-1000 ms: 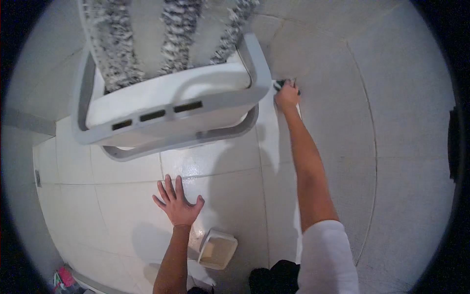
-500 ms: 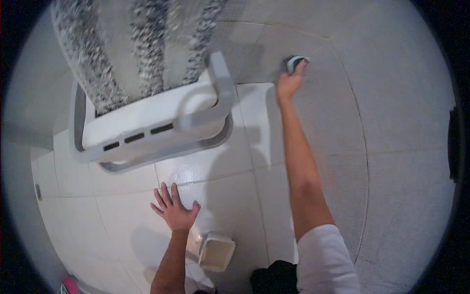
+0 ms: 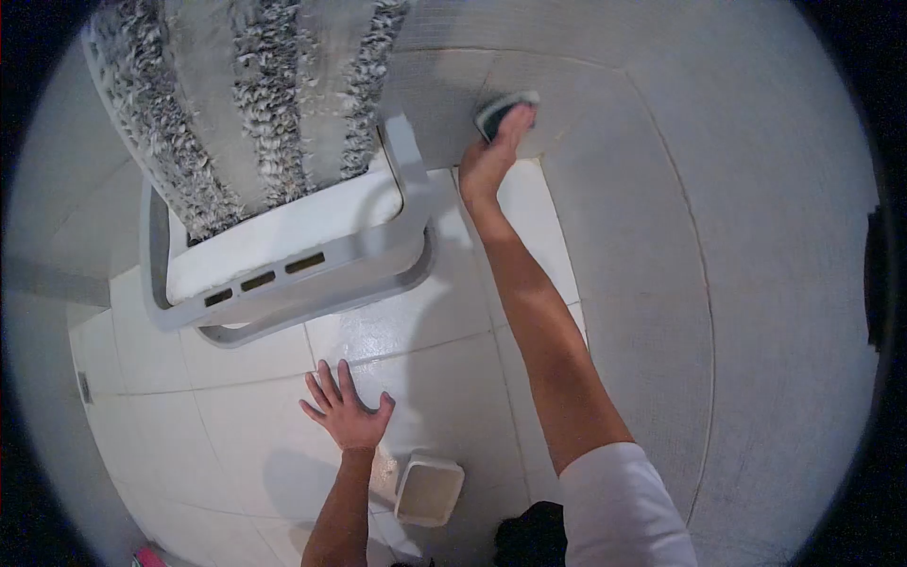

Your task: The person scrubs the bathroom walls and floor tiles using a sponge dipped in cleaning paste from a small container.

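My right hand point(image 3: 491, 165) reaches far forward and grips a dark green and white scrubber point(image 3: 505, 115) against the tiled wall, just above the floor's corner. Blur hides whether it is a sponge or a brush. My left hand point(image 3: 351, 416) lies palm down with spread fingers on the white floor tiles point(image 3: 255, 416), holding nothing. Close behind its wrist stands a small square white tub point(image 3: 430, 489) with cloudy liquid in it.
A grey and white laundry basket point(image 3: 283, 274) stands ahead on the left, with a grey-striped shaggy mat point(image 3: 269, 104) propped upright in it. The wall point(image 3: 652, 283) curves along my right. Something pink point(image 3: 148, 558) lies at the bottom left.
My right hand has swept left along the wall with the scrubber, toward the basket. My left hand stays planted on the floor; the view has shifted slightly.
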{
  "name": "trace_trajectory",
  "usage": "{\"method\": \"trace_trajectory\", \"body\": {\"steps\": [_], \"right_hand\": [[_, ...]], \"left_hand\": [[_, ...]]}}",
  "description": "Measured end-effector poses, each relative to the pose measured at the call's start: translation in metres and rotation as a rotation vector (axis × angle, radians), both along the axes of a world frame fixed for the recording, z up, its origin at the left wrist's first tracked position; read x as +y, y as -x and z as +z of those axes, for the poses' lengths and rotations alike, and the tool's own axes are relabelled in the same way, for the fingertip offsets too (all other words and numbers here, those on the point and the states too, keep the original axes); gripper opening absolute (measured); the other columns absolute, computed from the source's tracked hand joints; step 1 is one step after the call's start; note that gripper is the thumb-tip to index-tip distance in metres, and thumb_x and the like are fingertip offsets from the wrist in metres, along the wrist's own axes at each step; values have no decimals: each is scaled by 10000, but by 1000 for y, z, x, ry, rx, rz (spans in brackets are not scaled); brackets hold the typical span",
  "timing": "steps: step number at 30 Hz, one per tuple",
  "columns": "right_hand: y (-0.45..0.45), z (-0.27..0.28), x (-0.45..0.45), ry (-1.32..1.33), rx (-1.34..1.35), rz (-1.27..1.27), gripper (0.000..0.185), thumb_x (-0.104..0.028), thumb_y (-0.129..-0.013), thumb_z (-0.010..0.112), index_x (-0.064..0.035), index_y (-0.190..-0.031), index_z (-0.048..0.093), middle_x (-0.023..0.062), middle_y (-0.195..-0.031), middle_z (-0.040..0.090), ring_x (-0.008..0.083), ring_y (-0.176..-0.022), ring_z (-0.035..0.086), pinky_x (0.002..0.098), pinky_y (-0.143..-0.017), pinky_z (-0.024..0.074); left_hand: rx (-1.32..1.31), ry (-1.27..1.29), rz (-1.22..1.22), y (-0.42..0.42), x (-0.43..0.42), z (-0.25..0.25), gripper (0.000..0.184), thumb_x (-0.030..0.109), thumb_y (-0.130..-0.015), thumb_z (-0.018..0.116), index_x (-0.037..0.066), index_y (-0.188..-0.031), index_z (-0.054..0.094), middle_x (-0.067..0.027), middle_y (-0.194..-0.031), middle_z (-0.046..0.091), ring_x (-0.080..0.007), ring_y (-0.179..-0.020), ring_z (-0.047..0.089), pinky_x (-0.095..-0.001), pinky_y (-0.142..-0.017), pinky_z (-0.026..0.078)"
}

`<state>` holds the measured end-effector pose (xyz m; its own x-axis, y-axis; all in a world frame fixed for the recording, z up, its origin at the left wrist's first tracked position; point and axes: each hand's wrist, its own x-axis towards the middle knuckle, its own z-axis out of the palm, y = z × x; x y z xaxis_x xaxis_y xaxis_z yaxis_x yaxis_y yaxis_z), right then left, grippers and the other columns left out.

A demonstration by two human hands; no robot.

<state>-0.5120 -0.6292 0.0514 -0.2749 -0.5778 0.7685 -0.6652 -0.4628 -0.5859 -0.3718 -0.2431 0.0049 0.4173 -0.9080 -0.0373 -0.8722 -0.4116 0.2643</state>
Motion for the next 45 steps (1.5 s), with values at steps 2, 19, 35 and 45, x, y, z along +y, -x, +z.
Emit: {"method": "trace_trajectory", "body": {"steps": [2, 19, 35, 45], "right_hand": [[15, -4, -2, -289, -197, 11, 688, 115, -732, 425, 63, -1392, 237, 255, -1461, 213, 357, -1376, 173, 394, -1137, 109], [-1, 60, 5, -87, 271, 0, 722, 98, -721, 475, 97, -1384, 191, 301, -1454, 166, 431, -1360, 148, 439, -1132, 114], [49, 148, 4, -64, 3, 105, 681, 49, -760, 415, 165, -1368, 131, 342, -1446, 116, 395, -1381, 100, 384, -1143, 46], [75, 68, -18, -688, -161, -37, 700, 57, -720, 485, 126, -1366, 225, 337, -1433, 182, 403, -1364, 172, 395, -1131, 147]], "left_hand": [[-9, -13, 7, 1, -2, 4, 880, 430, -614, 651, 148, -1388, 342, -136, -1487, 217, -377, -1382, 117, -657, -1031, 40], [4, -38, 4, 1, 3, 12, 862, 462, -644, 634, 148, -1390, 338, -112, -1499, 192, -363, -1391, 87, -650, -1037, 35], [61, -83, 44, -1, -1, 10, 898, 431, -619, 674, 170, -1401, 318, -102, -1508, 179, -343, -1397, 79, -632, -1055, 25], [30, -5, 33, -1, 0, 5, 869, 425, -597, 663, 165, -1368, 357, -105, -1484, 227, -362, -1384, 114, -655, -1039, 35]]}}
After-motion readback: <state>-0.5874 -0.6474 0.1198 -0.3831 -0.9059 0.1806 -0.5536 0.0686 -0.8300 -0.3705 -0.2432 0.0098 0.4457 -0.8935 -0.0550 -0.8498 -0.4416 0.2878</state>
